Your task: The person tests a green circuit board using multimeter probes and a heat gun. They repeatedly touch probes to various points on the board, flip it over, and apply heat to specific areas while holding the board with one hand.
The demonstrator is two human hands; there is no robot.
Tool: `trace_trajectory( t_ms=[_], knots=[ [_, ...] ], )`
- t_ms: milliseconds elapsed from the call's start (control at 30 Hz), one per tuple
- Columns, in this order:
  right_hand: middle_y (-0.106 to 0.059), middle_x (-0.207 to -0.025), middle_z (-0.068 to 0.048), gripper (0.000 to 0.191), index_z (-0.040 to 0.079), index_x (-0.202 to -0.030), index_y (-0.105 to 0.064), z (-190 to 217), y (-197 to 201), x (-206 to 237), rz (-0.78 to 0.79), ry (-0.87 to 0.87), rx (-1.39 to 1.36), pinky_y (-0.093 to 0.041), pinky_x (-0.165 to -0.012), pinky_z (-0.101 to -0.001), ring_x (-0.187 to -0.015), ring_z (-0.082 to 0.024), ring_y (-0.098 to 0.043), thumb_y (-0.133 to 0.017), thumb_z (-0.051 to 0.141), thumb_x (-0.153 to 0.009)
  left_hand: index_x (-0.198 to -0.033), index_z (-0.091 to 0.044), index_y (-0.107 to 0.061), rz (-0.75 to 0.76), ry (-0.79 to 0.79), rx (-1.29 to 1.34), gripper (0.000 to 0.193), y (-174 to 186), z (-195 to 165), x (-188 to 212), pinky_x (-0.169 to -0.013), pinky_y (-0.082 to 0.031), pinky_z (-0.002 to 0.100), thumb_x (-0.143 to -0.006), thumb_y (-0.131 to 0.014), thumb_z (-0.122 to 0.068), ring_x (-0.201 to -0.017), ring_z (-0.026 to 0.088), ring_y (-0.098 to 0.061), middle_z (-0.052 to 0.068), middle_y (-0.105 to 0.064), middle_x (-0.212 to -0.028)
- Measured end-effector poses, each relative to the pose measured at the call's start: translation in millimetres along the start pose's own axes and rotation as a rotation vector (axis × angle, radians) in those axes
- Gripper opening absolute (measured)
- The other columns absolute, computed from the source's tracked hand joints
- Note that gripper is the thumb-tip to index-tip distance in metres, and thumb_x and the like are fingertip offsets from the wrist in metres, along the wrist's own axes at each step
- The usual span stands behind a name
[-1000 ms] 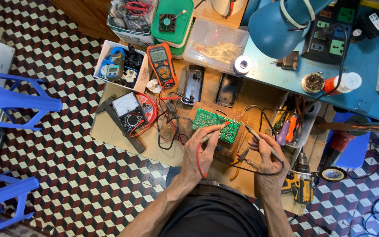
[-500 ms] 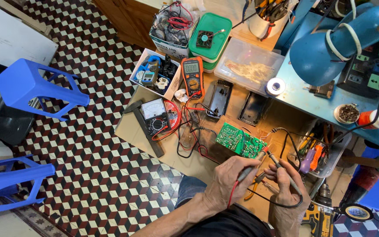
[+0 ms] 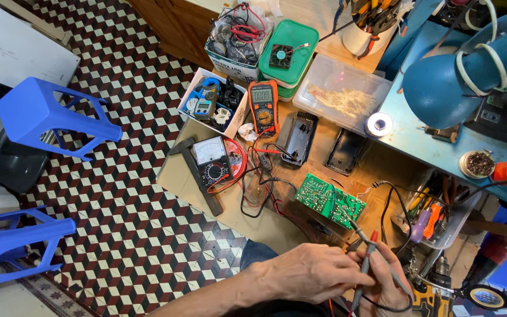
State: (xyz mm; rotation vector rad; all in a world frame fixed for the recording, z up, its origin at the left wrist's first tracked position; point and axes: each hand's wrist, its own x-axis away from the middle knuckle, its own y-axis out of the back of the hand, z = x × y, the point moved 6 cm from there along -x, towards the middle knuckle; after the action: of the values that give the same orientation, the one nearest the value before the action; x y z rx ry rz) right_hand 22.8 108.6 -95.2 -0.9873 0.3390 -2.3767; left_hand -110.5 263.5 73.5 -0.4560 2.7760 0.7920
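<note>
While you work low at the near edge of the view, the items run left to right as follows: two blue plastic stools [image 3: 42, 117] on the chequered floor; an analogue meter [image 3: 214, 162] with red and black leads coiled beside it; an orange digital multimeter [image 3: 263, 107] lying face up; a green circuit board [image 3: 330, 201] flat on the brown work surface [image 3: 177, 176]; a clear tray of screwdrivers [image 3: 435, 220] at the far right. Your left hand [image 3: 309, 273] is curled nearly closed, fingers wrapped about a slim grey test probe [image 3: 364, 267]. Your right hand [image 3: 391, 282] sits touching it, fingers bent in around a red-tipped probe [image 3: 373, 236] and its black lead; how firmly it grips you cannot tell from this angle. Both probes are held near the board's near edge, apart from it. The grey probe's long axis runs steeply, its tip pointing up and away toward the board. Risk, as a judgement: with both tips so close together, they could bridge each other or slip across neighbouring solder joints; the looped lead under your right hand could also snag and drag the board.
</note>
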Motion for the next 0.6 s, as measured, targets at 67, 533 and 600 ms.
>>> trace_trajectory(
  t_ms=[67, 533, 600],
  knots=[
    [-0.068, -0.108, -0.022, 0.042, -0.005, -0.139, -0.054, 0, -4, -13, -0.057, -0.022, 0.090, -0.060, -0.084, -0.0458, -0.097, -0.029, -0.070, -0.058, 0.012, -0.101, -0.124, -0.016, -0.071, -0.010, 0.063, 0.021, 0.027, 37, 29, -8, -0.085, -0.059, 0.035, -0.097, -0.071, -0.017, -0.093, 0.025, -0.074, 0.007, -0.075, -0.101],
    [-0.077, -0.100, -0.022, 0.046, -0.002, -0.135, -0.062, 4, -80, -29, -0.055, -0.139, 0.587, -0.064, -0.072, -0.0419, -0.081, -0.029, -0.077, -0.061, 0.011, -0.091, -0.106, 0.001, -0.070, -0.786, 1.283, 0.806, 0.029, 174, 485, 6, -0.038, -0.028, 0.022, -0.093, -0.068, -0.026, -0.051, 0.010, -0.051, 0.012, -0.072, -0.079],
    [-0.077, -0.099, -0.024, 0.045, -0.002, -0.134, -0.062, 3, -62, -39, -0.106, -0.159, 0.592, -0.064, -0.070, -0.0442, -0.081, -0.029, -0.077, -0.061, 0.009, -0.091, -0.106, 0.000, -0.070, -0.812, 1.311, 0.847, 0.027, 166, 492, -1, -0.038, -0.028, 0.021, -0.094, -0.069, -0.025, -0.051, 0.009, -0.050, 0.010, -0.071, -0.080]
  ],
)
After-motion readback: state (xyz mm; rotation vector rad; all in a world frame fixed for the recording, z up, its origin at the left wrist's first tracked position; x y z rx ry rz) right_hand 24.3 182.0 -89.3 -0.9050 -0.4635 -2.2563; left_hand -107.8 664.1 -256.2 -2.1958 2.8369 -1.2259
